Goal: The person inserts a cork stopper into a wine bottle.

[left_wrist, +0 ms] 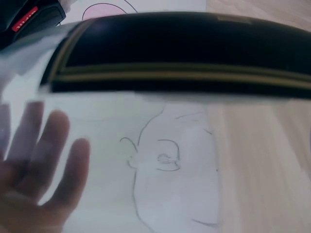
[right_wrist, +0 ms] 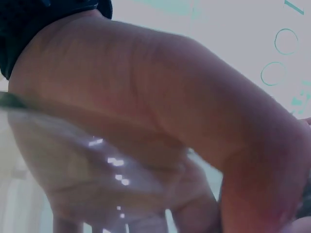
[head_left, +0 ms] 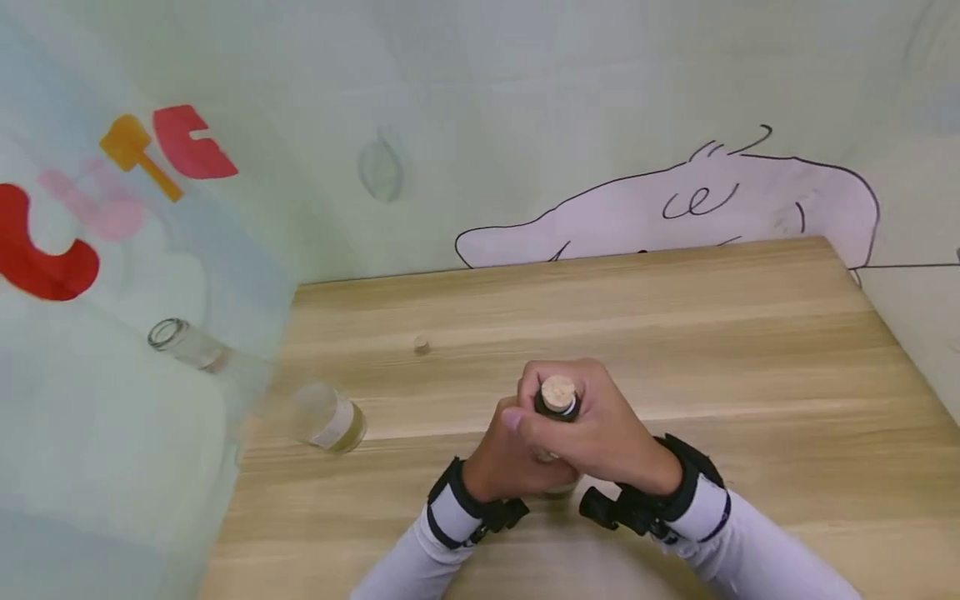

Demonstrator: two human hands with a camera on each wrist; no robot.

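Observation:
A corked bottle with a dark neck stands close before me, its cork [head_left: 558, 392] showing above my hands in the head view. My right hand [head_left: 600, 429] wraps its fingers around the neck just under the cork. Lower down, my left hand [head_left: 513, 458] holds the bottle from the left, partly covered by the right. Most of the body is hidden. The left wrist view has a black label [left_wrist: 184, 48] with a gold line close up, and fingers [left_wrist: 53, 155] behind clear glass. In the right wrist view, the right hand [right_wrist: 160, 111] fills the frame.
At the table's left side stands a clear uncorked bottle [head_left: 341, 425] with yellowish liquid at its base. A small loose cork [head_left: 422, 345] lies on the wooden table [head_left: 750, 333] beyond my hands. Printed cloth walls rise behind and to the left.

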